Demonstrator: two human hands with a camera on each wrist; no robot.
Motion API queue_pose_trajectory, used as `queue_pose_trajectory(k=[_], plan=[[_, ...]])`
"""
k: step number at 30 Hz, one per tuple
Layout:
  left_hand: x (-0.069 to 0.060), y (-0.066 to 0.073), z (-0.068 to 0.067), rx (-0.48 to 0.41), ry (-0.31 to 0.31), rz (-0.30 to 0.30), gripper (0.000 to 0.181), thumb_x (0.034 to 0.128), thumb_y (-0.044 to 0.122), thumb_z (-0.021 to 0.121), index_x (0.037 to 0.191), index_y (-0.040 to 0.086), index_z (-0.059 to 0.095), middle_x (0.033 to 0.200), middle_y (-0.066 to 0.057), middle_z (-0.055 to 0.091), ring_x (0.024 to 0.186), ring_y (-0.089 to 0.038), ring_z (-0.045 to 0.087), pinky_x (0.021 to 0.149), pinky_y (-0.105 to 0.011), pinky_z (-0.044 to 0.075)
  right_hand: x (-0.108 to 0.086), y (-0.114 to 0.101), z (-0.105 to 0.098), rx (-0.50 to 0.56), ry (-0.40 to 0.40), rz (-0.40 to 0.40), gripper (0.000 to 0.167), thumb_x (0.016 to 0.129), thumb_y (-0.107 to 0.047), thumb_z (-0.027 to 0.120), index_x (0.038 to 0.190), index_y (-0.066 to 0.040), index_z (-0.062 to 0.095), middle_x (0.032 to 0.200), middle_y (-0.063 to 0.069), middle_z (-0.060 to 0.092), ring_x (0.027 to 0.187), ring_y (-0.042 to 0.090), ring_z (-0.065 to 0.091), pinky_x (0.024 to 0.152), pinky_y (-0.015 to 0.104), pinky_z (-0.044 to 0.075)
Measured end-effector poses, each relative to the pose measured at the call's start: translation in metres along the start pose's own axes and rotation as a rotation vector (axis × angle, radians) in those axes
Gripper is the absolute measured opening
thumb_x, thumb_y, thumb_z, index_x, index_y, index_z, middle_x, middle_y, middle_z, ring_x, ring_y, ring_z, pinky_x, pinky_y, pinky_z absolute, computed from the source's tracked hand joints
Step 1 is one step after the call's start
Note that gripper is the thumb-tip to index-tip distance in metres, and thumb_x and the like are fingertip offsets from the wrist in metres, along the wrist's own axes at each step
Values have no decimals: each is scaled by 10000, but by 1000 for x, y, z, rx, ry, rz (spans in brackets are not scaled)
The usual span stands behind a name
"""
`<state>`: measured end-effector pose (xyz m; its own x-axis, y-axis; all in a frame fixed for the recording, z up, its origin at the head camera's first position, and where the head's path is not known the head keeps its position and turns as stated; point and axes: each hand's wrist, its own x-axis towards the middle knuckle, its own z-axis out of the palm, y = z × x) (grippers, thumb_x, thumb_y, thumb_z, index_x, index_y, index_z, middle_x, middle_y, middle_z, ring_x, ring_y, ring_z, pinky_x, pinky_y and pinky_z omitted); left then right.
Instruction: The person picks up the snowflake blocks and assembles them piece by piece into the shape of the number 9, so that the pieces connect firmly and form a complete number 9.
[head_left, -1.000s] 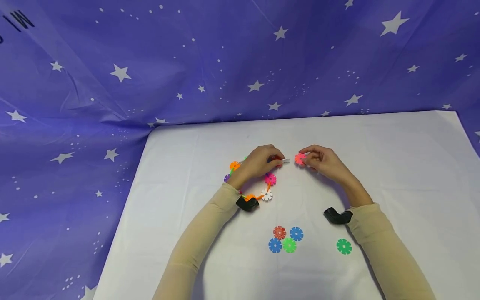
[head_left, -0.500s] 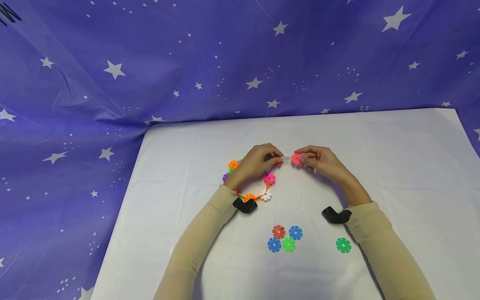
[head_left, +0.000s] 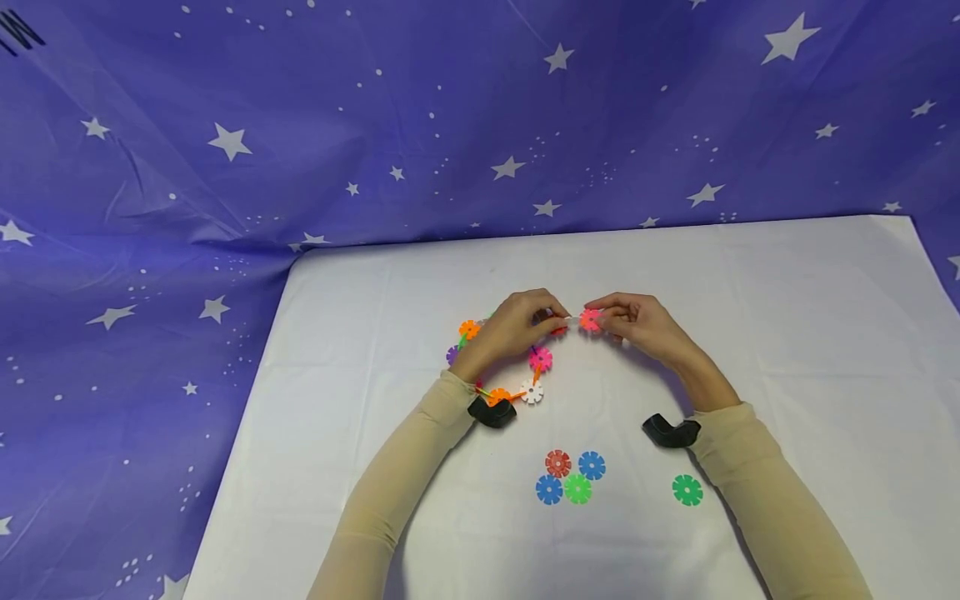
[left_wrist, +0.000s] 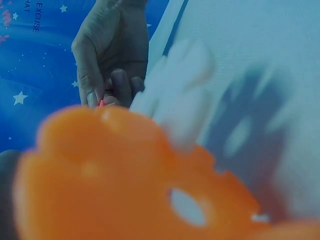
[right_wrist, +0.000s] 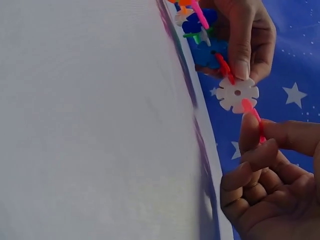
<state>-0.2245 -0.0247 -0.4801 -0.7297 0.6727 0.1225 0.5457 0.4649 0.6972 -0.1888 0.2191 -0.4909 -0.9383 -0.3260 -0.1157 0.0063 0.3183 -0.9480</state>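
My left hand (head_left: 517, 321) pinches a white notched disc (right_wrist: 227, 96) at the end of a chain of interlocking snowflake discs. My right hand (head_left: 637, 322) pinches a pink notched disc (head_left: 590, 320) between thumb and fingertips. In the right wrist view, the pink disc stands edge-on and meets the white disc's near rim; how deep it sits in a slot cannot be told. Under my left wrist the colourful chain curves round, with an orange disc (head_left: 498, 397) and a white disc (head_left: 532, 392) showing. My left hand and forearm hide part of it. A blurred orange disc (left_wrist: 120, 165) fills the left wrist view.
Several loose discs lie nearer me on the white table (head_left: 810, 350): a red disc (head_left: 558, 463), blue ones and a light green disc (head_left: 578, 489). Further right is a green disc (head_left: 687, 490). A purple star-patterned cloth (head_left: 450, 125) hangs behind the table.
My right hand has moved slightly left, bringing the pink disc up against the white disc. The gap between them has closed. The left hand keeps its grip; the loose discs stay put.
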Motion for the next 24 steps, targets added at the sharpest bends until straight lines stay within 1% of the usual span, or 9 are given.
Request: queue_pose_trajectory(k=[4,8,12,15,19,24], plan=[[0,1,1,20,19,15,105,946,187,659,974,112,727,948,7,682,818,-77,593,784,-224,489,1,-1,4,-24,46,-11,282,935,-79,646,1203,6,662,879,66,685,682,120,563,573,213,438],[0,1,2,26,48,34,88,938,191,667,936,124,724,919,9,670,790,-79,571,759,-197,457,1,-2,7,-17,79,-15,275,924,-41,647,1191,21,668,888,114,682,688,110,565,573,194,436],[0,-2,4,-10,70,47,86,932,181,671,926,113,722,907,1,668,785,-81,567,751,-191,458,0,-3,8,1,77,-21,276,931,11,607,1201,44,655,967,203,681,717,107,593,587,198,450],[-1,-4,4,-40,71,49,83,930,164,672,932,103,729,919,-2,674,792,-83,569,756,-190,466,0,-3,8,17,65,-29,278,932,47,581,1202,65,646,1023,248,679,754,110,628,630,205,487],[-2,-5,4,-59,69,48,83,935,146,664,934,99,732,932,-1,675,800,-85,563,768,-208,475,1,-1,9,29,63,-38,273,927,71,572,1189,72,651,1036,260,676,761,107,636,651,205,503],[-2,-5,6,-82,89,49,83,941,132,652,922,102,728,929,-2,673,791,-87,549,748,-204,465,1,0,10,42,75,-45,276,934,61,570,1199,73,646,1044,250,677,764,103,641,646,205,506]])
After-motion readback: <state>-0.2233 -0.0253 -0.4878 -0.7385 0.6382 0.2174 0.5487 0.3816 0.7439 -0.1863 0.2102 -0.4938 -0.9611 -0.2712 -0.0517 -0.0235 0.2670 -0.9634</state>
